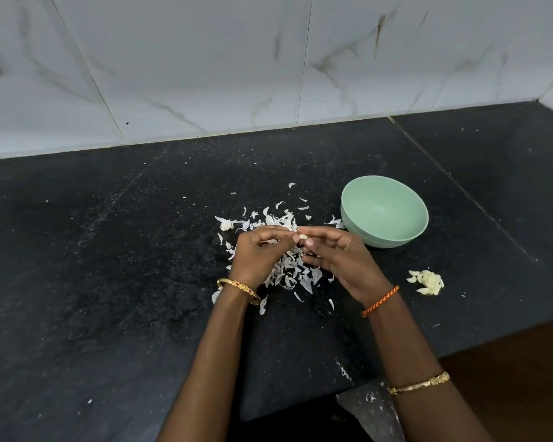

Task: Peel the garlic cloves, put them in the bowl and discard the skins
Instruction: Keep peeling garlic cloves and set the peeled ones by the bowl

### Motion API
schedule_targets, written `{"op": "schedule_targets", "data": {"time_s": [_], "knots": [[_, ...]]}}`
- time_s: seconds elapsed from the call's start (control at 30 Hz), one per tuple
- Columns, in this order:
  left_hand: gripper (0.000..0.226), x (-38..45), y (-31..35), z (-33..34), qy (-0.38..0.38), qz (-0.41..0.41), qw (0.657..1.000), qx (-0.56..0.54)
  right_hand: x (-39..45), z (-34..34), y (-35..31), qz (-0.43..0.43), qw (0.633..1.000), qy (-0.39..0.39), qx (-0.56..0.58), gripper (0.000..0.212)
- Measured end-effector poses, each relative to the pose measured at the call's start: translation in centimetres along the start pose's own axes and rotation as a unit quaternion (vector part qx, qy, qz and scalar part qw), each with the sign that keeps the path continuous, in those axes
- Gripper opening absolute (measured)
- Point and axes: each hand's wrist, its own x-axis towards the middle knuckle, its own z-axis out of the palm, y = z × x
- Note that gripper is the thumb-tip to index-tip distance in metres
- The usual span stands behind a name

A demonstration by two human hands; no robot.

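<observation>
A small garlic clove (303, 236) is pinched between the fingertips of my left hand (258, 255) and my right hand (339, 255), held above the counter. Under and around both hands lies a heap of white garlic skins (289, 271). A pale green bowl (384, 211) stands just right of my right hand; no cloves show inside it. A little pile of peeled garlic cloves (428, 282) lies on the counter in front of the bowl, to the right of my right wrist.
The black stone counter (109, 250) runs back to a white marble-tiled wall (237, 59). Stray skin bits lie scattered toward the wall and near the counter's front edge (344, 371). The counter ends at the lower right, with brown floor (524, 378) beyond.
</observation>
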Motion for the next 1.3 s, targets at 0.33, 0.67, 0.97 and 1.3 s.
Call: {"op": "schedule_targets", "data": {"time_s": [0.33,0.67,0.97,1.3], "knots": [[0.015,0.4,0.4,-0.3,-0.011,-0.031,0.998,0.062,0.2,-0.1,0.6,-0.049,0.997,-0.007,-0.064,0.02],[0.031,1.0,1.4,0.7,0.014,0.016,0.994,0.103,0.9,1.3,0.9,-0.106,0.993,0.035,-0.025,0.02],[0.041,1.0,2.0,1.1,-0.026,-0.043,0.999,-0.006,0.9,2.3,0.4,-0.077,0.994,0.007,0.072,0.017],[0.029,1.0,2.9,1.0,0.01,-0.13,0.991,-0.003,0.9,1.8,-0.6,-0.019,0.986,-0.035,0.162,0.015]]}}
